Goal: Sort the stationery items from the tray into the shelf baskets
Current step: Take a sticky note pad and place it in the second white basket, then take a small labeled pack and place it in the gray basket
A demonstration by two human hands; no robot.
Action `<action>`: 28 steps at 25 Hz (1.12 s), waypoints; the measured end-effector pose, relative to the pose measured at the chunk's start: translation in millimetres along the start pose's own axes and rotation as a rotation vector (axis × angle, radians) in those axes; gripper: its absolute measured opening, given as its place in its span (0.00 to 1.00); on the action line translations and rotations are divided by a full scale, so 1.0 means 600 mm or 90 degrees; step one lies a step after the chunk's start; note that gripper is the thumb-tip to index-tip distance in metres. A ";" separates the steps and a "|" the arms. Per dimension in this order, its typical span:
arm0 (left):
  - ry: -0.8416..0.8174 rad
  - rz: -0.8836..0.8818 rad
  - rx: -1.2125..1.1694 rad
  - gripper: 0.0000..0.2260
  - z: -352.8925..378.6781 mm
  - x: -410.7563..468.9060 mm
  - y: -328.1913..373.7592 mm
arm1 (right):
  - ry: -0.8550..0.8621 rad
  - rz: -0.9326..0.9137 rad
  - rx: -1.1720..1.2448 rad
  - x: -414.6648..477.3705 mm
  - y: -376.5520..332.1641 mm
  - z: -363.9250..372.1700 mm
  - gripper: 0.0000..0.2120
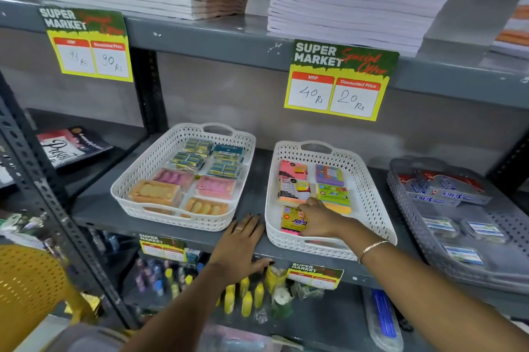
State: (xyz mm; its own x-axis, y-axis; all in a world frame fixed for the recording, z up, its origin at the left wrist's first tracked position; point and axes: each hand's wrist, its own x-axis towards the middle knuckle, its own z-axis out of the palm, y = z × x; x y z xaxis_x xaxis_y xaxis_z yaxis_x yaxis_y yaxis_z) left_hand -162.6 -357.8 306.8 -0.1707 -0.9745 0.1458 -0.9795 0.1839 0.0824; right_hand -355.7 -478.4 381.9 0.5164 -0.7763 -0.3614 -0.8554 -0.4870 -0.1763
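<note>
Grey metal shelf (257,179), frame centre: our right hand (317,220) grips a yellow sticky-note pack (292,221) inside the white basket (372,188); left hand (240,242) lies flat on the shelf edge. We judge sorting well along; what's left, we cannot see.

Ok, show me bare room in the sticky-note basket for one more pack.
Front right corner of the basket, between the right hand and the right wall. The rest is crowded: packs fill both columns behind, and the yellow pack takes the front left.
</note>
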 end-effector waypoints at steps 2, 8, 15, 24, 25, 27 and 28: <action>0.013 0.008 -0.001 0.38 0.002 0.000 -0.001 | -0.002 -0.006 -0.017 0.003 -0.002 0.000 0.27; 0.039 0.022 0.020 0.38 0.006 0.001 -0.001 | -0.004 -0.025 -0.017 0.000 -0.003 -0.010 0.37; 0.092 0.032 0.025 0.32 0.008 -0.083 -0.011 | 0.429 -0.239 0.126 -0.033 -0.168 -0.098 0.16; -0.033 -0.405 -0.055 0.31 0.113 -0.481 -0.101 | 0.307 -0.572 0.091 0.004 -0.476 0.092 0.17; -0.056 -0.470 -0.068 0.31 0.131 -0.532 -0.107 | 0.247 -0.592 0.079 0.013 -0.510 0.145 0.16; -0.105 -0.574 -0.106 0.33 0.159 -0.600 -0.107 | 0.139 -0.604 0.037 0.022 -0.546 0.230 0.15; -0.121 -0.627 -0.104 0.34 0.178 -0.634 -0.104 | 0.083 -0.603 0.005 0.026 -0.563 0.276 0.16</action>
State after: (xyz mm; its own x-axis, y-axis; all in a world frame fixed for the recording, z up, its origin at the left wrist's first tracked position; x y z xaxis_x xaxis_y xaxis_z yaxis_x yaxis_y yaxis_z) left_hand -47.9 -12.5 140.9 0.6760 -0.7042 -0.2168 -0.6699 -0.7100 0.2173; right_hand -65.0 -259.9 284.0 0.9942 -0.1002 0.0385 -0.0806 -0.9336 -0.3493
